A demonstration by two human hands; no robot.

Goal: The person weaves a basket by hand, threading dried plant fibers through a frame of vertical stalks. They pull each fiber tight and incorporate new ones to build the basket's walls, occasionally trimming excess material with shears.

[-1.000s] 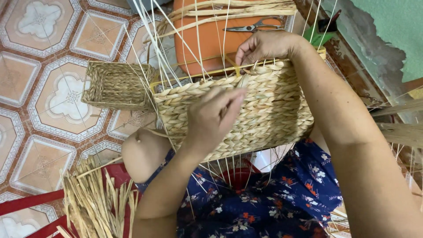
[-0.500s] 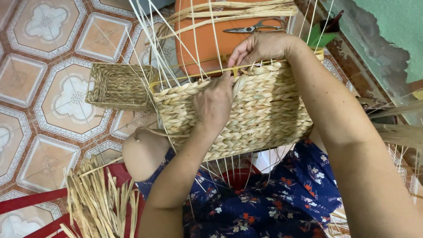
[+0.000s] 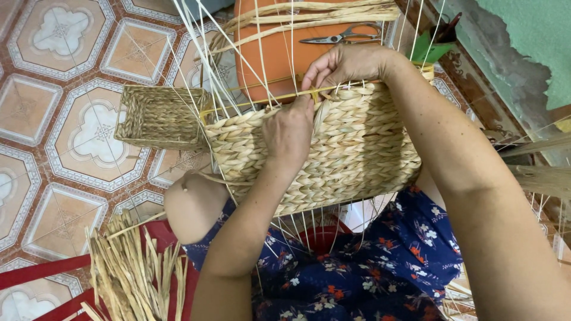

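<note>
A half-woven straw basket (image 3: pixel 351 148) lies on my lap, with thin wire uprights (image 3: pixel 208 53) sticking out past its upper edge. My left hand (image 3: pixel 290 132) lies on the basket's woven side, its fingertips pinching a straw strand (image 3: pixel 313 95) at the upper rim. My right hand (image 3: pixel 345 64) grips the same rim just beyond, fingers curled over the edge and the strand.
A small finished woven basket (image 3: pixel 157 116) sits on the tiled floor at left. An orange stool (image 3: pixel 279 47) behind carries scissors (image 3: pixel 339 37) and long straw strands (image 3: pixel 309 13). Cut straw pieces (image 3: pixel 134 267) lie by my left knee (image 3: pixel 193 205). A wall (image 3: pixel 523 47) rises at right.
My left hand has slid up the basket's side from the middle to the upper rim, next to my right hand. The right hand has stayed on the rim.
</note>
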